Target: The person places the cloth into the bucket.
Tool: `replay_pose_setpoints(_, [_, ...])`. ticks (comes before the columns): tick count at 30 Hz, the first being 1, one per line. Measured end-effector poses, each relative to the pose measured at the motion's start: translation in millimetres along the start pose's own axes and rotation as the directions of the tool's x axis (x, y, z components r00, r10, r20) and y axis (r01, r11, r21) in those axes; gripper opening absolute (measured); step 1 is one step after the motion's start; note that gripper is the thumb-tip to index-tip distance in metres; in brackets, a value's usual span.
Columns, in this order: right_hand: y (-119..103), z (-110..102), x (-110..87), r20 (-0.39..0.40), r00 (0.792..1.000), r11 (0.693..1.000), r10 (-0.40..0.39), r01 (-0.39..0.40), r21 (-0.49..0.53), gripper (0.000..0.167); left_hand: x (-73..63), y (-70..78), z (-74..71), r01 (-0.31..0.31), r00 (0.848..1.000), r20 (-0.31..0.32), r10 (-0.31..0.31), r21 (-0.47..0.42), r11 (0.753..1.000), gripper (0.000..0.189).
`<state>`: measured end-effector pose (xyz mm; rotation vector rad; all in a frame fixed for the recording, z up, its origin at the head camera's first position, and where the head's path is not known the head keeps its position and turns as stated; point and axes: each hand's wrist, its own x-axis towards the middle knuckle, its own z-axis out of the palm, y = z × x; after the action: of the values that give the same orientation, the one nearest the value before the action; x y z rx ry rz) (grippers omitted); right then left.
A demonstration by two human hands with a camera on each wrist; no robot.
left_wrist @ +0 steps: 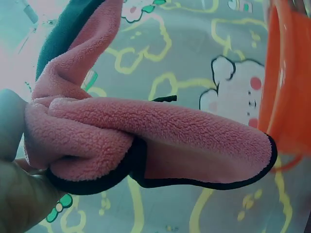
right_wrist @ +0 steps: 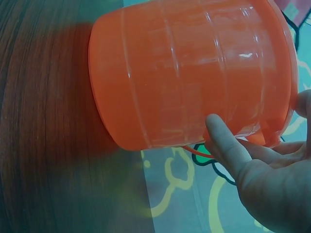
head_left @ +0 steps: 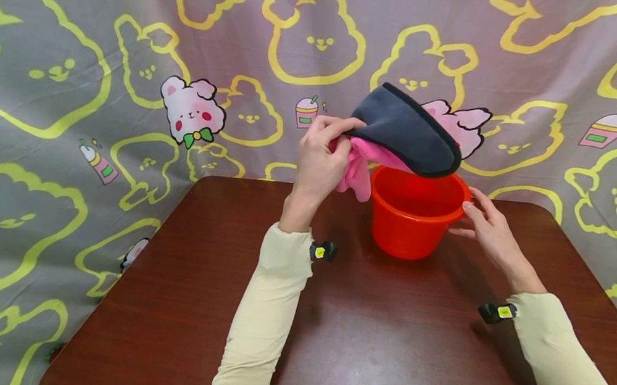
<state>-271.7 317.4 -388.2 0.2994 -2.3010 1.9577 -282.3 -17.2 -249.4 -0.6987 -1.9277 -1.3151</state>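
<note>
Left hand [head_left: 320,151] pinches fuzzy pink-and-grey cloth [head_left: 404,127]; right hand [head_left: 493,234] grips round red plastic bucket [head_left: 407,236]. Looks like cloth-moving; next needs a steady bucket.

Glossy smooth plastic bucket [head_left: 407,234], cloth [head_left: 403,132] with rough fuzzy pile [left_wrist: 189,121] and matt dark backing [head_left: 412,125], shiny wood-grain table [head_left: 208,307], matt fabric curtain [head_left: 233,43]

Soft glare on table [head_left: 365,359]; wrist views bluish
</note>
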Motion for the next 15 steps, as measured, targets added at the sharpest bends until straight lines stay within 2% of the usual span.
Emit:
replay_pose_setpoints(9, [-0.5, 0.9, -0.5, -0.011, 1.000, 0.996, 0.029, -0.030, -0.086, 0.063, 0.4, 17.1, 25.3, 0.016, 0.999, 0.031, -0.011, -0.149, 0.989, 0.026])
replay_pose_setpoints(15, [-0.8, 0.5, 0.4, -0.006, 1.000, 0.997, 0.024, -0.024, -0.068, 0.063, -2.7, 15.4, 41.7, 0.044, 0.998, 0.045, -0.037, -0.154, 0.987, 0.027])
